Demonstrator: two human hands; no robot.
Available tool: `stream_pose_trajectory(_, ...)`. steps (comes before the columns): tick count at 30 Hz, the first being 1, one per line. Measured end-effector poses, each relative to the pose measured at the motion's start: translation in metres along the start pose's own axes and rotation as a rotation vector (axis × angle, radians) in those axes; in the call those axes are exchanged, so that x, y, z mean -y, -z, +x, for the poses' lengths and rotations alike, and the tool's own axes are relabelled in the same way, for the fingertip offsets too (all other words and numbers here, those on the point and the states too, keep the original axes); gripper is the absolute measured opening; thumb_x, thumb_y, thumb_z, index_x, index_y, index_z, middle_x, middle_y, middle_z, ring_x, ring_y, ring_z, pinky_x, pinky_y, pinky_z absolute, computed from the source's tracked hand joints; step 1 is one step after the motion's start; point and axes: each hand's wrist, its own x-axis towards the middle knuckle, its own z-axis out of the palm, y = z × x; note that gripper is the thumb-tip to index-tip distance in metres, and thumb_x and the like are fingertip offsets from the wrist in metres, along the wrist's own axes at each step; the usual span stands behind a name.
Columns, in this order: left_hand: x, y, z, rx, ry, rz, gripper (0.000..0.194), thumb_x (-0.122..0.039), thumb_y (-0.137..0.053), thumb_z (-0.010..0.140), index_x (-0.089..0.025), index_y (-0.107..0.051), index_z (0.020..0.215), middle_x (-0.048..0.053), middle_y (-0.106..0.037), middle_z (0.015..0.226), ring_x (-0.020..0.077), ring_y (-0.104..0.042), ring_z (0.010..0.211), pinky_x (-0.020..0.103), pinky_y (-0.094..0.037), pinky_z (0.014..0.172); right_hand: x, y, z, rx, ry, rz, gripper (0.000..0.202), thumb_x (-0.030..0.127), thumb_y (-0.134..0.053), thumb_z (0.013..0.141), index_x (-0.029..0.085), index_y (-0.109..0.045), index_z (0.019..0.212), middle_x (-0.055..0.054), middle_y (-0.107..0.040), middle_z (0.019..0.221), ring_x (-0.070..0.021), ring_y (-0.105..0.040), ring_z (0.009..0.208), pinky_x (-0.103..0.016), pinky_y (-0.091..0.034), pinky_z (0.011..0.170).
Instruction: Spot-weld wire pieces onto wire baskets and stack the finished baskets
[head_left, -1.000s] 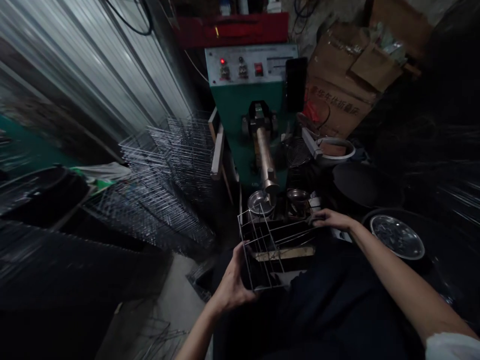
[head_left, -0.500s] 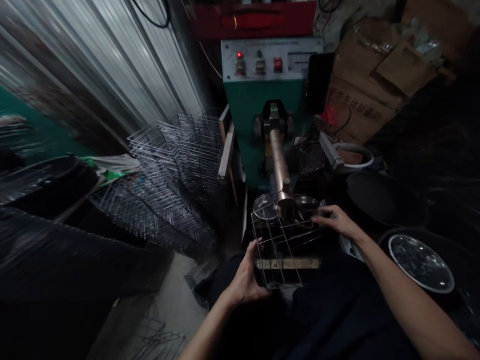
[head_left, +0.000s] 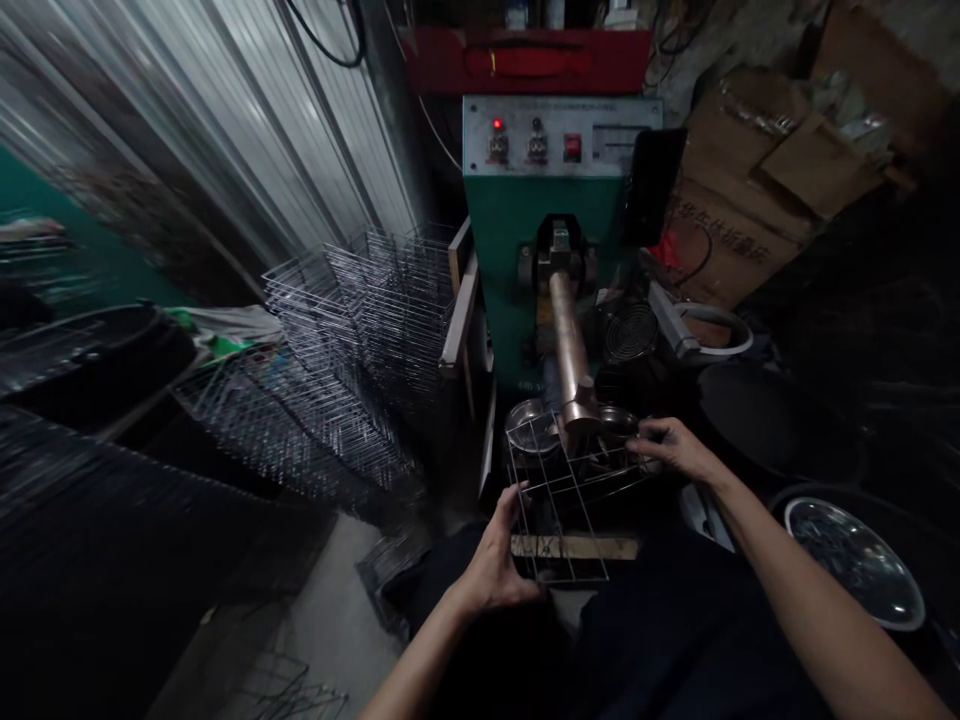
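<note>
A wire rack (head_left: 553, 487) of thin metal rods hangs between my hands, its upper part under the end of a copper-coloured arm (head_left: 571, 350) on a green machine (head_left: 506, 250). My left hand (head_left: 499, 565) grips the rack's left side, thumb low and fingers on the upper left rods. My right hand (head_left: 671, 448) is closed on the rods at the rack's right end, by a small metal bowl (head_left: 619, 420). A second metal bowl (head_left: 531, 428) sits behind the rack's upper left corner.
Stacked wire racks (head_left: 352, 330) stand at the left beside a wooden board (head_left: 459, 310). A round dish of small metal pieces (head_left: 855, 560) lies at the right. Behind are a cardboard box (head_left: 727, 235) and a red case (head_left: 525, 60).
The camera view has shifted, so the machine appears slightly lower and further right. Both hands keep their hold on the rack, which stays near the end of the copper-coloured arm.
</note>
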Motion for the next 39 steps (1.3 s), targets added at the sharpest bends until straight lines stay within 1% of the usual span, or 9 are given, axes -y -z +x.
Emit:
stream_pose_trajectory(6, -0.003, 0.003, 0.008, 0.017, 0.009, -0.018, 0.122, -0.02, -0.084, 0.058, -0.031, -0.013, 0.156, 0.015, -0.033, 0.157, 0.0398, -0.047, 0.143, 0.065, -0.035, 0.123, 0.001, -0.001, 0.001, -0.013, -0.012, -0.034, 0.056, 0.072, -0.08, 0.072, 0.018, -0.064, 0.066, -0.001, -0.058, 0.069, -0.0183, -0.053, 0.07, -0.031, -0.041, 0.067)
stream_pose_trajectory(13, 0.0, 0.008, 0.013, 0.039, 0.011, 0.112, 0.122, -0.021, -0.085, 0.059, -0.031, -0.012, 0.156, 0.016, -0.037, 0.155, 0.0407, -0.047, 0.143, 0.065, -0.039, 0.12, 0.006, 0.0, 0.001, -0.032, -0.025, -0.043, 0.055, 0.071, -0.078, 0.075, 0.019, -0.062, 0.067, 0.0, -0.056, 0.068, -0.018, -0.052, 0.068, -0.031, -0.039, 0.066)
stream_pose_trajectory(15, -0.004, 0.009, 0.014, 0.048, 0.023, 0.139, 0.123, -0.022, -0.086, 0.059, -0.03, -0.011, 0.157, 0.017, -0.037, 0.154, 0.0412, -0.047, 0.142, 0.065, -0.039, 0.119, 0.008, -0.003, -0.007, -0.101, 0.03, -0.084, 0.053, 0.069, -0.077, 0.077, 0.02, -0.061, 0.069, 0.0, -0.056, 0.071, -0.0193, -0.053, 0.071, -0.032, -0.04, 0.068)
stream_pose_trajectory(19, -0.019, 0.012, 0.02, 0.059, 0.048, 0.163, 0.125, -0.027, -0.091, 0.057, -0.029, -0.015, 0.156, 0.016, -0.038, 0.154, 0.04, -0.047, 0.141, 0.063, -0.038, 0.12, 0.005, -0.019, -0.034, -0.398, 0.256, -0.244, 0.041, 0.064, -0.071, 0.087, 0.023, -0.066, 0.084, -0.007, -0.062, 0.098, -0.0275, -0.057, 0.096, -0.04, -0.044, 0.087)
stream_pose_trajectory(21, -0.024, 0.012, 0.022, 0.056, 0.047, 0.136, 0.122, -0.029, -0.092, 0.055, -0.028, -0.02, 0.153, 0.014, -0.044, 0.147, 0.0386, -0.05, 0.137, 0.061, -0.041, 0.118, -0.002, -0.03, -0.045, -0.444, 0.304, -0.338, 0.038, 0.062, -0.065, 0.092, 0.024, -0.069, 0.087, -0.01, -0.062, 0.11, -0.0318, -0.055, 0.109, -0.047, -0.042, 0.096)
stream_pose_trajectory(23, -0.025, 0.01, 0.022, 0.043, 0.039, 0.096, 0.116, -0.028, -0.091, 0.054, -0.026, -0.024, 0.148, 0.013, -0.049, 0.139, 0.037, -0.054, 0.132, 0.059, -0.045, 0.115, -0.009, -0.04, -0.049, -0.459, 0.3, -0.383, 0.039, 0.062, -0.061, 0.094, 0.025, -0.072, 0.088, -0.011, -0.061, 0.115, -0.034, -0.054, 0.114, -0.051, -0.04, 0.1)
stream_pose_trajectory(26, -0.02, 0.005, 0.017, 0.016, 0.047, 0.05, 0.111, -0.025, -0.087, 0.055, -0.026, -0.022, 0.145, 0.014, -0.048, 0.138, 0.0364, -0.056, 0.13, 0.06, -0.046, 0.114, -0.014, -0.046, -0.044, -0.477, 0.29, -0.326, 0.042, 0.063, -0.058, 0.095, 0.025, -0.069, 0.082, -0.011, -0.062, 0.111, -0.0326, -0.057, 0.109, -0.05, -0.043, 0.097)
stream_pose_trajectory(33, -0.005, 0.001, 0.012, -0.034, 0.039, 0.031, 0.119, -0.029, -0.09, 0.052, -0.031, -0.017, 0.145, 0.012, -0.043, 0.141, 0.0373, -0.056, 0.13, 0.064, -0.043, 0.115, 0.01, -0.05, -0.028, -0.414, 0.342, -0.37, 0.044, 0.065, -0.064, 0.092, 0.025, -0.065, 0.075, -0.009, -0.064, 0.104, -0.032, -0.056, 0.107, -0.047, -0.043, 0.093)
stream_pose_trajectory(39, -0.004, 0.009, 0.021, -0.054, 0.008, 0.058, 0.119, -0.023, -0.089, 0.051, -0.028, -0.02, 0.148, 0.011, -0.047, 0.139, 0.0348, -0.056, 0.127, 0.059, -0.046, 0.115, 0.014, -0.056, -0.015, -0.406, 0.322, -0.363, 0.05, 0.071, -0.066, 0.088, 0.025, -0.062, 0.07, -0.008, -0.064, 0.098, -0.0308, -0.056, 0.1, -0.047, -0.043, 0.091)
